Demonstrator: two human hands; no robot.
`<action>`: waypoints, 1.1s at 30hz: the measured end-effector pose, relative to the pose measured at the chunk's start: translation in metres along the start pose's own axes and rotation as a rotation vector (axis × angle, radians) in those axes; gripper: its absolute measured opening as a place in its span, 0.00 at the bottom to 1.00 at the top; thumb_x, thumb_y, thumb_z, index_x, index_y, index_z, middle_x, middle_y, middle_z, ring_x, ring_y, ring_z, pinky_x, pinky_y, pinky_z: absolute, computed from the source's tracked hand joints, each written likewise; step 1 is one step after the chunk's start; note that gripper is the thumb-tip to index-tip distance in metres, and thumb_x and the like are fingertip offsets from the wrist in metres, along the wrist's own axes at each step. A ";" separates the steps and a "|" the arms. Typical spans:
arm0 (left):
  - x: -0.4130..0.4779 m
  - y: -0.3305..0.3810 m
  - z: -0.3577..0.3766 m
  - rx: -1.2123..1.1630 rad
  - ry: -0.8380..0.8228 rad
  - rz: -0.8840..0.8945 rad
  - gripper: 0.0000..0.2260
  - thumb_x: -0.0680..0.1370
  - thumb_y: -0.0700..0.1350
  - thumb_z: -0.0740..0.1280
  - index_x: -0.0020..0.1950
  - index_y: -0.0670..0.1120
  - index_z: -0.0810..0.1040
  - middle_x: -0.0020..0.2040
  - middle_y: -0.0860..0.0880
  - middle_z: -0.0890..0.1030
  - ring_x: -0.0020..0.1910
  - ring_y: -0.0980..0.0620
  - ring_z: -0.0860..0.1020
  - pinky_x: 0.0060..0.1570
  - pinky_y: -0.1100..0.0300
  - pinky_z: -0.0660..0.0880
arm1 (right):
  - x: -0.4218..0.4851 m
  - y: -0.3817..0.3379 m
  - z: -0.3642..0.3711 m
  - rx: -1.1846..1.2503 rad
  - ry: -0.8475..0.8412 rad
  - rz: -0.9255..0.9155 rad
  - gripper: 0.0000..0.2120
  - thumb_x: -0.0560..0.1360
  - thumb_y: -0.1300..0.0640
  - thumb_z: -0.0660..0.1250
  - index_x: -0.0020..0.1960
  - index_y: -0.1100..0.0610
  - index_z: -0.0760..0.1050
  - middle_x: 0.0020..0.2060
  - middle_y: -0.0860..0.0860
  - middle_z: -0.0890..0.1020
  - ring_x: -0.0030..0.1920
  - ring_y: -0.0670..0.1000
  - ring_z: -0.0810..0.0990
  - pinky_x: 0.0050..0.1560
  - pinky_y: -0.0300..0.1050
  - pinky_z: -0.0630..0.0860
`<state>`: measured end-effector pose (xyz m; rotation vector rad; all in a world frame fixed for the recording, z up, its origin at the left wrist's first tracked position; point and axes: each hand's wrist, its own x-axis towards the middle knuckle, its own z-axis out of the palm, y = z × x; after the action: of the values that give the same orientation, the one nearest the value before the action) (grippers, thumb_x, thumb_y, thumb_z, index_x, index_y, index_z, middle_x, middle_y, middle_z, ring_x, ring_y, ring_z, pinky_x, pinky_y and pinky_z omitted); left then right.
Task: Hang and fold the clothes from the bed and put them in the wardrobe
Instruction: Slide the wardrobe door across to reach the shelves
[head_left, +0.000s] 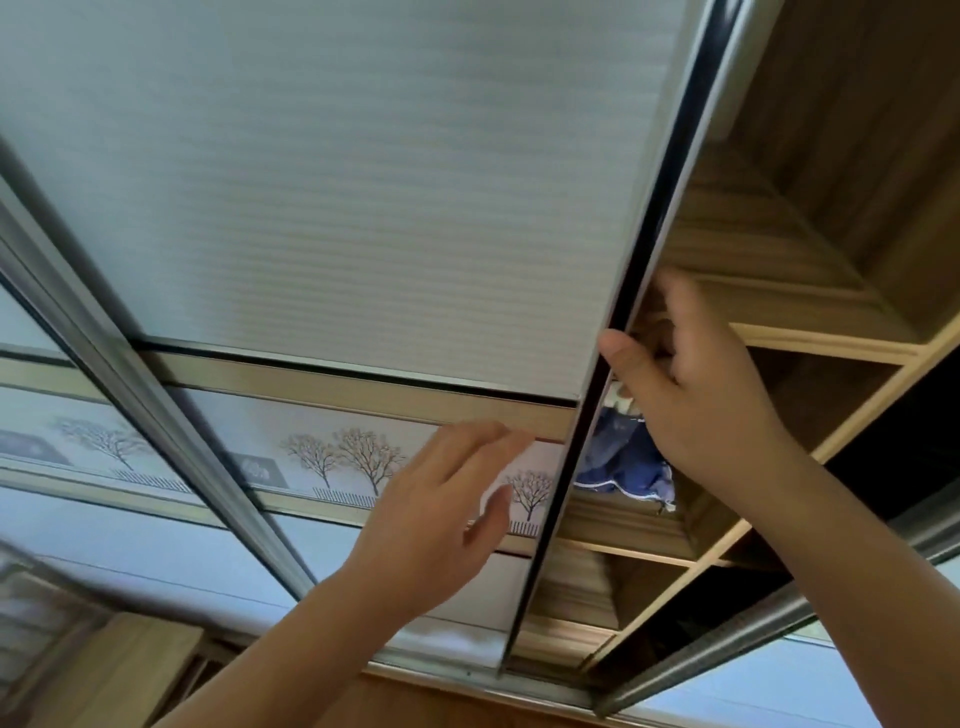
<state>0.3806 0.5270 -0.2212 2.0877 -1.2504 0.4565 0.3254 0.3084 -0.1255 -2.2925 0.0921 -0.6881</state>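
Observation:
The view is tilted. A sliding wardrobe door (332, 197) with a frosted ribbed panel and a band of printed trees fills the left and middle. My right hand (691, 384) grips the door's dark metal edge (613, 332), thumb on the front and fingers curled behind it. With relaxed fingers, my left hand (441, 514) rests flat on the tree band near that edge. Past the edge the wardrobe stands open, and a blue garment (623, 467) with white trim lies on a wooden shelf (623, 525) inside.
Wooden shelves and dividers (810, 332) fill the open wardrobe at the right. A second sliding door (727, 639) with a metal frame crosses the lower right. Another metal door frame (156, 405) runs diagonally at the left. A wooden surface (104, 670) shows at the bottom left.

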 end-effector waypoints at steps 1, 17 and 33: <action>0.001 0.002 0.001 -0.056 -0.064 -0.007 0.19 0.81 0.46 0.64 0.72 0.49 0.73 0.64 0.54 0.76 0.60 0.62 0.75 0.57 0.68 0.74 | 0.005 -0.004 0.003 -0.004 -0.026 0.003 0.19 0.79 0.45 0.65 0.68 0.43 0.66 0.57 0.39 0.79 0.55 0.41 0.79 0.53 0.43 0.78; -0.013 -0.035 -0.007 -0.539 -0.091 -0.510 0.27 0.80 0.50 0.64 0.79 0.58 0.63 0.69 0.68 0.73 0.69 0.68 0.71 0.64 0.75 0.66 | 0.048 -0.070 0.076 -0.302 -0.199 -0.143 0.18 0.80 0.41 0.63 0.62 0.51 0.62 0.29 0.46 0.72 0.27 0.44 0.73 0.25 0.40 0.60; -0.034 -0.081 -0.050 -0.502 0.045 -0.688 0.25 0.81 0.43 0.64 0.78 0.56 0.66 0.67 0.68 0.75 0.68 0.67 0.72 0.70 0.63 0.69 | 0.078 -0.112 0.145 -0.121 -0.302 -0.217 0.23 0.82 0.44 0.61 0.72 0.53 0.62 0.35 0.48 0.78 0.33 0.47 0.79 0.33 0.49 0.79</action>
<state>0.4367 0.6103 -0.2339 1.8892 -0.4800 -0.1156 0.4504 0.4613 -0.1014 -2.5201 -0.2673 -0.4448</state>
